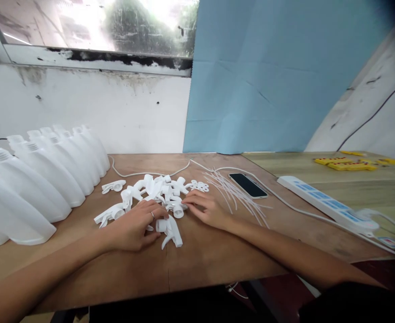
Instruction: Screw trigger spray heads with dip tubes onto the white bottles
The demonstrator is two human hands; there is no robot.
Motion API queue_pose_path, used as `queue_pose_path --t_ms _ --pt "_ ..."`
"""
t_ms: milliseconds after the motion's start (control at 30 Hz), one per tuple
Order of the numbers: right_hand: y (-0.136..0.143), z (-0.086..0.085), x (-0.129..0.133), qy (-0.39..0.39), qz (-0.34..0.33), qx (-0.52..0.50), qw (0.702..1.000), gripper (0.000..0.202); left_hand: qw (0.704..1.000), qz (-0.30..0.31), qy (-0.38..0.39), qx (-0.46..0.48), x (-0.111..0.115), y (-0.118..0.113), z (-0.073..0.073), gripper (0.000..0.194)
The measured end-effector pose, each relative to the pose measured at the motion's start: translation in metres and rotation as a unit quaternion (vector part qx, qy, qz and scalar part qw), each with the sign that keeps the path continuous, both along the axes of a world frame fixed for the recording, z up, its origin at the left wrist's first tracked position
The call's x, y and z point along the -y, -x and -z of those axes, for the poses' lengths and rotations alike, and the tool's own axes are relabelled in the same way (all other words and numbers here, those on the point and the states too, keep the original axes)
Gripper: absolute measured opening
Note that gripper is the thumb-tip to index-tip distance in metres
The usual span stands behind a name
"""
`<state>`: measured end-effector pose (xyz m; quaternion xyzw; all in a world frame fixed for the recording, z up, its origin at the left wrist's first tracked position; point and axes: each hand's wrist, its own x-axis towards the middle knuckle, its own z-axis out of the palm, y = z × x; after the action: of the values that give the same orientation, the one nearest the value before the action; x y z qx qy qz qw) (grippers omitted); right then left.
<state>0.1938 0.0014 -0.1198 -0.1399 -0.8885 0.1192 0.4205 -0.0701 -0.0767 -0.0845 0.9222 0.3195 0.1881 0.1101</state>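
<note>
A pile of white spray trigger heads (155,187) lies on the brown table. My left hand (140,226), with a ring on one finger, rests over the pile's near left side, its fingers apart and bent beside a loose trigger head (173,233). What lies under its palm is hidden. My right hand (207,208) is at the pile's right side, thumb and fingertips close together at the end of a trigger head (177,210). Several small white rings (199,185) sit just beyond the right hand. Thin white tubes (238,197) are spread to its right.
White bottles (46,170) stand in rows at the left. A phone (247,185) lies beyond the tubes. A white cable (285,204) runs past a power strip (325,202) on the right. Yellow pieces (347,164) lie at the far right.
</note>
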Motion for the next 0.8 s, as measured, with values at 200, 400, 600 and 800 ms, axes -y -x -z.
queue_pose_path --t_ms 200,400,600,800 --pt "0.000 0.004 -0.003 -0.002 0.002 0.003 1.000 0.019 0.998 0.023 -0.053 -0.040 -0.003 0.000 0.010 0.038" --pt "-0.003 0.003 -0.006 -0.018 0.013 0.024 0.999 0.020 0.983 0.032 -0.168 -0.072 -0.001 -0.002 0.020 0.032" --pt "-0.003 0.005 -0.007 -0.015 0.002 0.031 0.999 0.020 0.988 -0.006 -0.152 0.009 0.006 -0.006 0.017 0.034" --pt "-0.004 0.006 -0.008 -0.017 0.006 0.031 0.999 0.019 0.995 -0.045 -0.075 0.042 0.010 -0.006 0.017 0.030"
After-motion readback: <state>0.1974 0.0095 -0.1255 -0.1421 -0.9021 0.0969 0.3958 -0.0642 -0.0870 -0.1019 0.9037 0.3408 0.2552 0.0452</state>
